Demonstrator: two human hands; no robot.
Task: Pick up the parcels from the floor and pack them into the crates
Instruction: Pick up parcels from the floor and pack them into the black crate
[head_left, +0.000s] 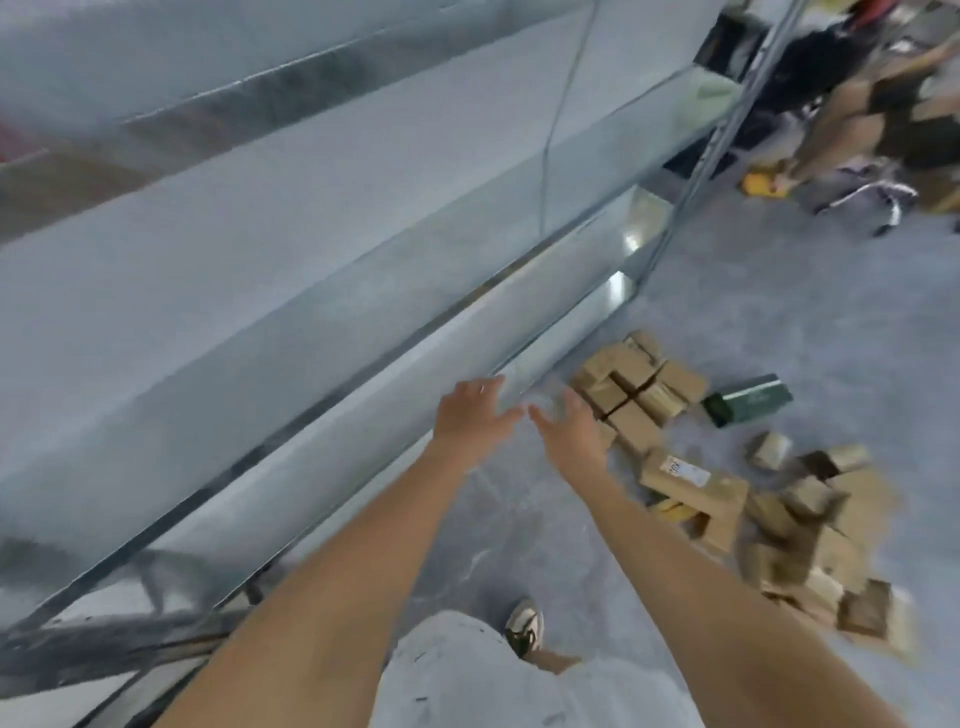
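Several brown cardboard parcels lie scattered on the grey floor at the right: one cluster (639, 387) beside the shelf base, a long labelled parcel (693, 486), and a heap (826, 545) further right. A dark green box (748, 399) lies among them. My left hand (475, 413) and my right hand (574, 428) reach forward side by side, both empty with fingers spread, just left of the near cluster and above the floor. The frame is motion-blurred. No crate can be made out.
A long grey metal shelving unit (311, 270) runs diagonally along the left, with an upright post (691, 192) at its far end. Another person (857, 124) crouches at the top right among bags. My shoe (524, 626) stands on the floor below my arms.
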